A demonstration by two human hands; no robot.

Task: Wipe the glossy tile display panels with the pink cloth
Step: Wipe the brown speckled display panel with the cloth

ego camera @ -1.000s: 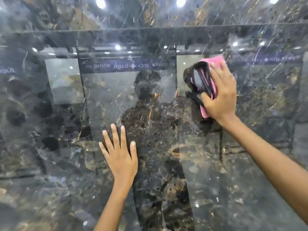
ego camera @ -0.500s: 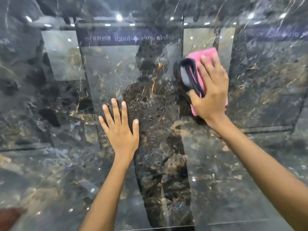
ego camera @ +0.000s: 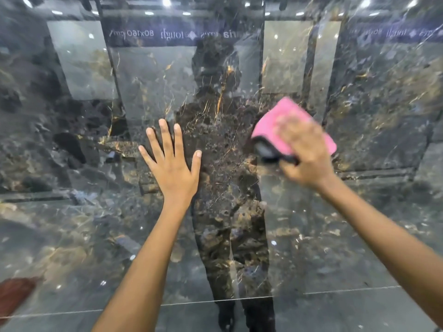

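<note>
Pink cloth (ego camera: 282, 125) is lying under your right hand (ego camera: 305, 156), fingers blurred, seemingly pressing it against the glossy panel (ego camera: 359, 236); your left hand (ego camera: 172, 168), fingers spread, is risking fresh smudges.

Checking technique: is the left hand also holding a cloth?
No, the left hand lies bare on the tile panel, its fingers spread straight.

Mirrored lettering appears as a reflection in the glossy tile panel (ego camera: 153, 75). A dark reflected banner (ego camera: 153, 35) across the upper middle carries reversed text reading "80x160 cm", "tough", and a partly obscured word ending in "ria". A second reflected banner (ego camera: 395, 32) at upper right seems to repeat the same wording, though it is too blurred to confirm.
</note>
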